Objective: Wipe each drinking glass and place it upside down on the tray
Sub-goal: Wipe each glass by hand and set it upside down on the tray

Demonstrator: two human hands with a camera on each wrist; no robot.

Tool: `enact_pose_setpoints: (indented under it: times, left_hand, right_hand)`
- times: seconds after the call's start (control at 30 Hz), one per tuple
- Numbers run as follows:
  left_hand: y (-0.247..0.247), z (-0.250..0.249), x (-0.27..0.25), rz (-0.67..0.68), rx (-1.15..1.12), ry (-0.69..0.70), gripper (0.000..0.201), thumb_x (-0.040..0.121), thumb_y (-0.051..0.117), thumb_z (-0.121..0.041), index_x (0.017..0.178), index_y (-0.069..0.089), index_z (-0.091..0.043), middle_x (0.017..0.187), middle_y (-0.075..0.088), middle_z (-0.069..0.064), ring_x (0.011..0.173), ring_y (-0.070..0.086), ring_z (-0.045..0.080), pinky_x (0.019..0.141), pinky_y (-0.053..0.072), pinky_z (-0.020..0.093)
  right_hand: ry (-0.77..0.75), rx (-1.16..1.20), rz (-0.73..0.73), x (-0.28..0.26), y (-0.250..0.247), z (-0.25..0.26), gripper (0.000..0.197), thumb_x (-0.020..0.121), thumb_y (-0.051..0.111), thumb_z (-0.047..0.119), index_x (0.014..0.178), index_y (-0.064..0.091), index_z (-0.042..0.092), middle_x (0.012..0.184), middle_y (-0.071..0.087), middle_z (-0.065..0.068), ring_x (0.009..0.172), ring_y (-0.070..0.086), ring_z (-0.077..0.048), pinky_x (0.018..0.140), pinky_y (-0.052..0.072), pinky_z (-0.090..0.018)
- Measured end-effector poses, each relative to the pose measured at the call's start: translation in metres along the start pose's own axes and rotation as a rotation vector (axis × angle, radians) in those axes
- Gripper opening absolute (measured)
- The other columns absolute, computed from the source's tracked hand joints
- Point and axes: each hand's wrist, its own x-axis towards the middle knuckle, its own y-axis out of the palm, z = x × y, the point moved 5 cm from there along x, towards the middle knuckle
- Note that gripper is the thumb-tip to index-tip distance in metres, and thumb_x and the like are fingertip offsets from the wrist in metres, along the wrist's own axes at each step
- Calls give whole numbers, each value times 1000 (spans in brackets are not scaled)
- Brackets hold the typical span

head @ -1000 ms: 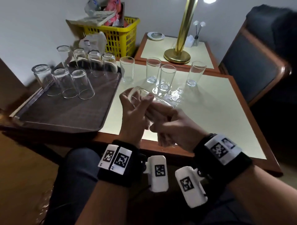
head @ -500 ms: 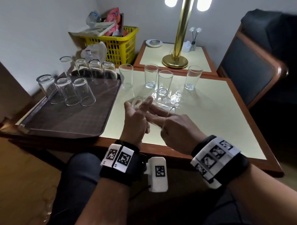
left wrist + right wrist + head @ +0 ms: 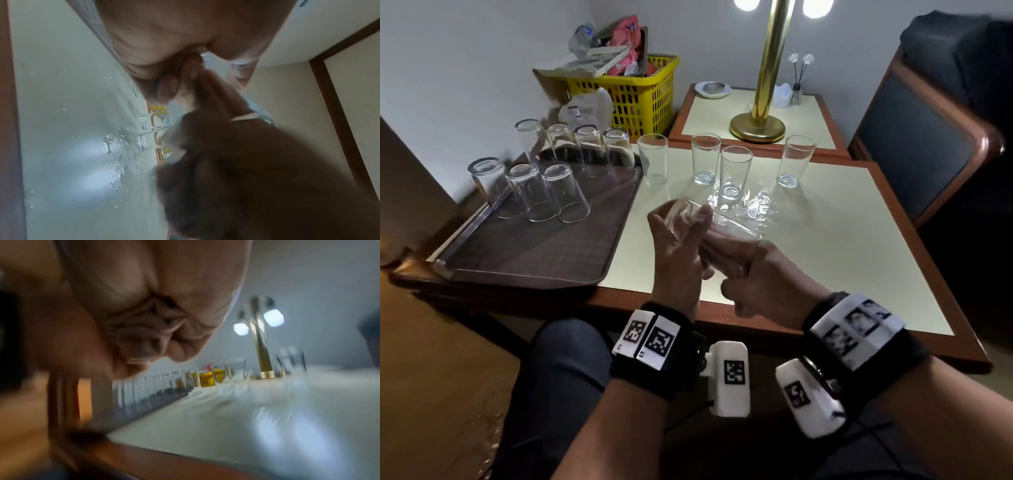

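My left hand (image 3: 681, 243) grips a clear drinking glass (image 3: 726, 224) on its side above the cream table (image 3: 842, 246), base to the left. At the glass's mouth my right hand (image 3: 760, 281) is curled, and its fingers show through the glass wall. In the left wrist view a finger (image 3: 213, 91) reaches inside toward my palm. No cloth is plainly visible. Several glasses (image 3: 565, 195) stand upside down on the brown tray (image 3: 534, 253) at the left. Several more upright glasses (image 3: 734, 173) stand across the table's far side.
Water drops (image 3: 753, 209) lie on the table just beyond my hands. Behind stand a yellow basket (image 3: 640, 92) and a brass lamp (image 3: 760, 126) on a side table. A dark chair (image 3: 928, 137) is at the right. The tray's near half is bare.
My right wrist has twisted back and forth at the glass's mouth while my left hand kept its grip. The glass stayed on its side in about the same spot.
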Motion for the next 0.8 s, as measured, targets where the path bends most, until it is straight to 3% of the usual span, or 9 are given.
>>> enact_pose_setpoints:
  times: [0.07,0.1,0.2,0.3,0.4,0.47,0.63,0.73,0.8]
  left_hand:
    - [0,-5,-1,40,3,28,45,84,74,-35,114,44,-22,93,54,12,67,51,19,50,36,29]
    - [-1,-6,0,49,24,12,45,84,73,-36,114,44,-21,95,53,14,65,50,20,50,36,30]
    - [-6,-5,5,-24,117,-99,45,92,70,-34,121,41,-14,88,53,11,48,41,15,44,33,26]
    - [-7,-10,1,-89,83,-70,47,83,74,-34,113,41,-17,82,50,7,51,41,12,43,32,24]
    - [-5,-21,-3,-23,-27,45,52,78,75,-32,115,44,-12,85,51,7,63,48,16,50,35,29]
    - [-6,-23,-1,6,-8,32,55,81,74,-33,121,45,-9,94,51,16,60,49,16,49,35,28]
    - [-13,-9,-4,-171,36,-132,46,90,73,-27,121,41,-16,90,52,11,45,46,12,41,34,21]
    - [-13,-11,-12,-107,-68,-20,55,78,81,-26,116,43,-16,86,55,7,68,52,24,53,37,31]
    - [-13,-14,-13,-37,-88,34,52,79,80,-24,115,44,-17,82,57,3,65,50,23,52,36,32]
  right_hand:
    - [85,375,62,-4,2,0,82,74,60,-22,138,61,30,111,68,-34,38,56,-14,38,44,-24]
    - [53,332,45,-4,-2,-1,81,76,61,-19,138,61,33,111,70,-30,39,57,-16,37,46,-26]
    - [-165,-594,-5,-3,-5,9,86,85,51,-6,151,38,47,154,41,26,100,74,-19,78,63,-41]
    - [-269,-841,22,-4,0,13,92,80,49,-7,154,33,46,163,20,26,130,59,-20,90,60,-34]
    - [-68,18,86,1,4,16,87,79,50,-30,147,50,23,144,59,2,71,73,-19,50,53,-19]
    - [31,232,99,2,2,12,84,81,50,-31,146,51,22,118,74,10,44,60,-15,41,48,-23]
    - [-243,-801,25,1,11,20,85,76,36,2,145,48,50,156,34,30,124,64,-17,88,60,-41]
    - [-94,-204,58,4,12,11,84,79,48,-20,138,57,39,114,73,19,69,73,-15,59,59,-32]
    - [85,228,115,5,13,3,78,79,53,-29,135,60,26,86,77,-5,37,54,-12,38,44,-21]
